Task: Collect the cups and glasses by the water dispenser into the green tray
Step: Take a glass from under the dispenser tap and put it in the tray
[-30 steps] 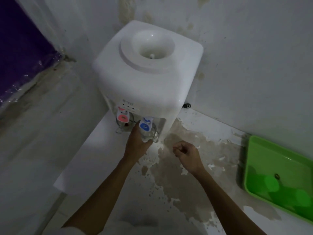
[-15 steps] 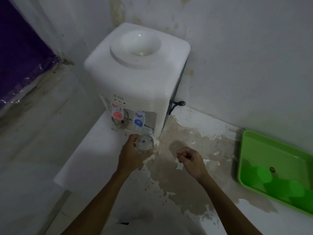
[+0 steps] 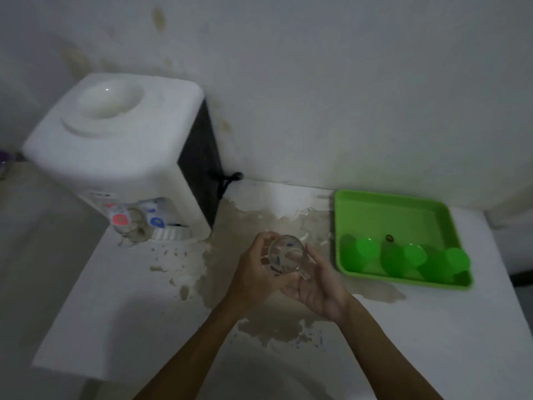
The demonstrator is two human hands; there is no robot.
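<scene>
A clear glass mug (image 3: 285, 254) with a handle is held over the stained counter, between the dispenser and the tray. My left hand (image 3: 255, 269) wraps its left side. My right hand (image 3: 317, 287) cups it from below and the right, fingers by the handle. The green tray (image 3: 389, 209) lies to the right against the wall, with three green cups (image 3: 403, 259) lying along its near side. Another clear glass (image 3: 135, 223) stands under the taps of the white water dispenser (image 3: 115, 145).
The white counter (image 3: 432, 327) has peeling, brown-stained patches in its middle. A black cable (image 3: 230, 179) loops behind the dispenser at the wall. The counter's left edge drops off near the dispenser. A small dark object (image 3: 389, 237) lies in the tray.
My left hand carried the glass mug from under the blue tap rightward toward the tray. My right hand opened and came up to hold the mug too. The view swung right.
</scene>
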